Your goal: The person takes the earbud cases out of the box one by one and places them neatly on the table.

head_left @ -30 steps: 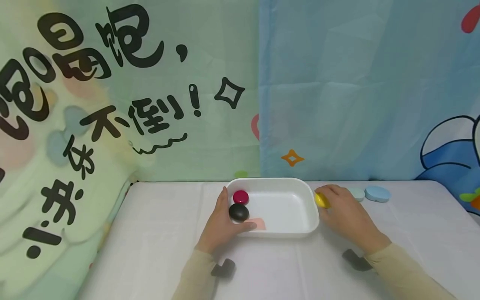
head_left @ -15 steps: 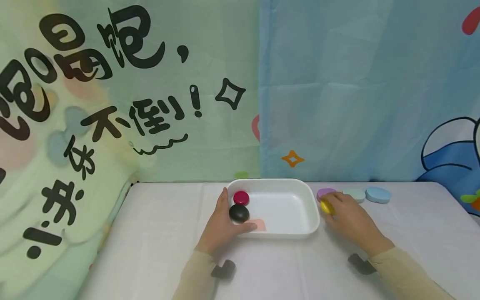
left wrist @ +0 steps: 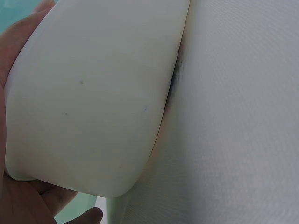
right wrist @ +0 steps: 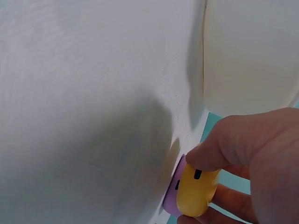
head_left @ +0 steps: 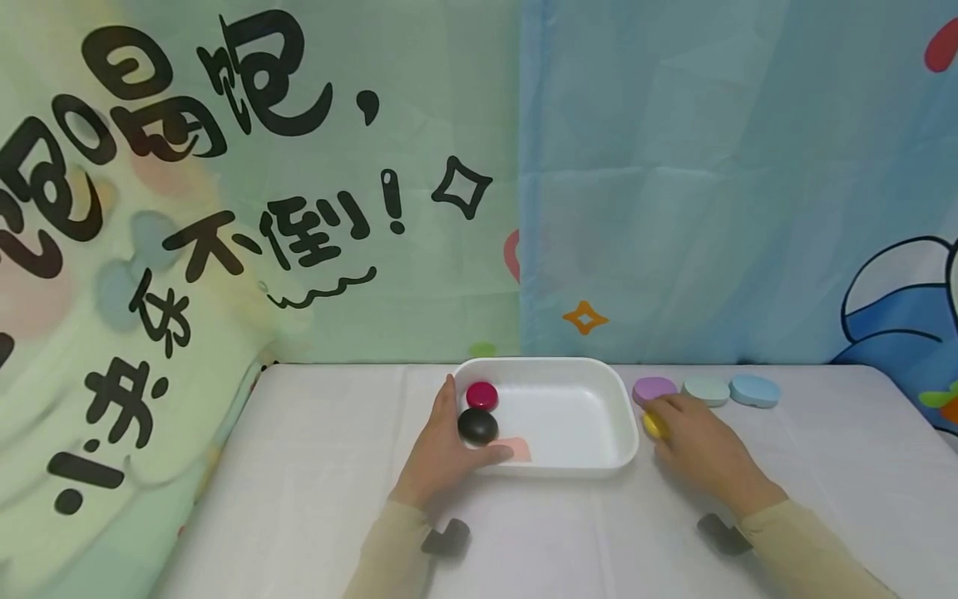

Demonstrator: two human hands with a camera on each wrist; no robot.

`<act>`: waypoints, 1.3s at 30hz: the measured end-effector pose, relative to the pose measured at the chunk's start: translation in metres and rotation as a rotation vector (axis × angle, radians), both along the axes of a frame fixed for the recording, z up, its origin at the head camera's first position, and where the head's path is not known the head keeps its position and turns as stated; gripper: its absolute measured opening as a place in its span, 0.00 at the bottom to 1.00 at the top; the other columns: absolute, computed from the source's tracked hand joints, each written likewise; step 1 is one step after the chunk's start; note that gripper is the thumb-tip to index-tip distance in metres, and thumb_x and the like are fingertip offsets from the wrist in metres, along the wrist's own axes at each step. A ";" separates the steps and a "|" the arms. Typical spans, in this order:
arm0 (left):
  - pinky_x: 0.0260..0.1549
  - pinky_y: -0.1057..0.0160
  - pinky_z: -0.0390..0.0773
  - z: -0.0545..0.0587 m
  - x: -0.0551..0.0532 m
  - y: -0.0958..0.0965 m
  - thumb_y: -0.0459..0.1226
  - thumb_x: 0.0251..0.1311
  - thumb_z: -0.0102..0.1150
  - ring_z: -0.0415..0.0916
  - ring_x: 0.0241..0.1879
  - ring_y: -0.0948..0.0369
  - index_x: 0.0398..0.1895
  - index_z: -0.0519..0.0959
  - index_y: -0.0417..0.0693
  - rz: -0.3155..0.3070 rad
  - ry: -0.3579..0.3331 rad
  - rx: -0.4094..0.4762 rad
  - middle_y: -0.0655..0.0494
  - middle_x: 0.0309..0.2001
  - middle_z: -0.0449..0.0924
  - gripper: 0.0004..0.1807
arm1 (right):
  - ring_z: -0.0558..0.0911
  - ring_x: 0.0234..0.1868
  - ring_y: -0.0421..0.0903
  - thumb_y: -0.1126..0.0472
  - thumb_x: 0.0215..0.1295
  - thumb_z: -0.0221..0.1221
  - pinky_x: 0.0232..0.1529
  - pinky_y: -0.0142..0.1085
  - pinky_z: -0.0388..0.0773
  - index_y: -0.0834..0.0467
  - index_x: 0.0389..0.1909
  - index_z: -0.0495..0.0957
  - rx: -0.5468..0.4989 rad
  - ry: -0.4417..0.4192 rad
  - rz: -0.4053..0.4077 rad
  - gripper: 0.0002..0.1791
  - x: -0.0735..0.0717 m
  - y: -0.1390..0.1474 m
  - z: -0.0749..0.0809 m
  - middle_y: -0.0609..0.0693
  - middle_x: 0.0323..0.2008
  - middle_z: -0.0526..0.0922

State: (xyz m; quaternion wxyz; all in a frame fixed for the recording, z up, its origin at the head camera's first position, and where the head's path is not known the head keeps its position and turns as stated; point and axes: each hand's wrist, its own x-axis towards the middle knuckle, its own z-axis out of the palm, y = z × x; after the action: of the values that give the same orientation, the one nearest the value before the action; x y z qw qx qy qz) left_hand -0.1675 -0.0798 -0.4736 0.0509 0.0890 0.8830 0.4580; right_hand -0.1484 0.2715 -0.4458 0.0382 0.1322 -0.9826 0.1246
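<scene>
In the head view, my left hand (head_left: 449,441) grips the left end of a white tray (head_left: 624,416), its thumb over the front rim. The left wrist view shows fingers around the tray's outer wall (left wrist: 93,93). Inside the tray lie a magenta rounded disc (head_left: 482,396), a black oval piece (head_left: 477,425) and a flat pink piece (head_left: 516,449), partly behind my thumb. Right of the tray, my right hand (head_left: 699,445) pinches a yellow rounded piece (right wrist: 196,191) with a small dark slot. Close beside it is a purple oval piece (head_left: 654,388), also with a dark slot (right wrist: 177,185).
A pale green oval piece (head_left: 707,390) and a light blue one (head_left: 754,390) sit in a row right of the purple piece, near the table's back edge. White cloth (head_left: 299,499) covers the table. Printed curtains (head_left: 674,208) hang directly behind.
My right hand has moved slightly right and towards me with the yellow piece, away from the tray's right end. The purple piece has come into view. My left hand stays on the tray.
</scene>
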 end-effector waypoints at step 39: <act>0.71 0.49 0.60 0.000 -0.001 0.000 0.64 0.44 0.73 0.47 0.78 0.55 0.82 0.38 0.50 0.005 0.021 0.000 0.57 0.81 0.43 0.71 | 0.73 0.56 0.68 0.71 0.59 0.58 0.49 0.61 0.77 0.71 0.52 0.79 -0.135 0.143 -0.042 0.19 0.009 -0.035 0.031 0.69 0.54 0.76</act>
State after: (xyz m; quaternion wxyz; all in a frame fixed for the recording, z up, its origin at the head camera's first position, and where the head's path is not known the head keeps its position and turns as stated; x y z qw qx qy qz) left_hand -0.1685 -0.0795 -0.4741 0.0403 0.0915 0.8837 0.4573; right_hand -0.1392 0.2369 -0.4145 0.1199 0.1170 -0.9693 0.1799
